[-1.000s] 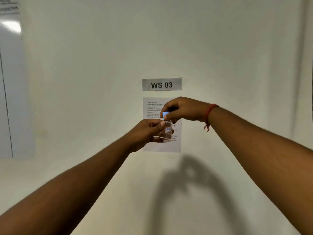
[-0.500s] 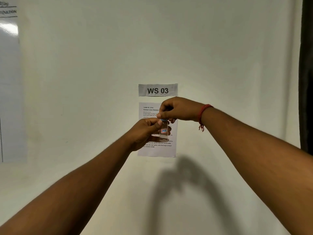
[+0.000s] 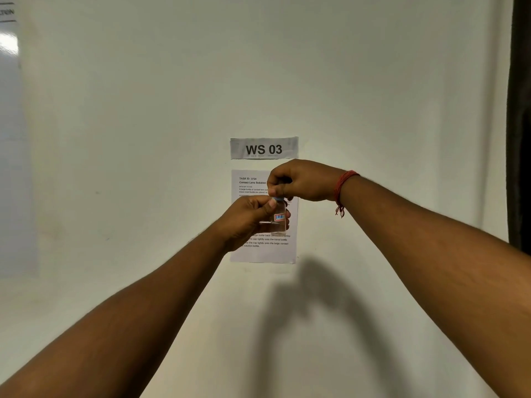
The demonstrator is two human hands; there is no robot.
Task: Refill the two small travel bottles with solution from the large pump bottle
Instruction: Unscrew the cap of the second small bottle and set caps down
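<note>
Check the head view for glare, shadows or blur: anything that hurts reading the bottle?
Head view: glare patch on the glossy sheet at far left; hard shadow of the hands cast on the wall below them, so light comes from above and in front. The small bottle is clear and hard to separate from the printed sheet behind; its label is unreadable. Frame edges darken.

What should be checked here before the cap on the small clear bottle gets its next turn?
1. Left hand grips the small clear plastic travel bottle: ok.
2. Right hand fingertips pinch the pale blue cap: ok.
3. Bottle upright: ok.
4. Fill level in the bottle: cannot tell.
5. Cap fully seated: cannot tell.
6. Large pump bottle within view: not ok, absent.
</note>
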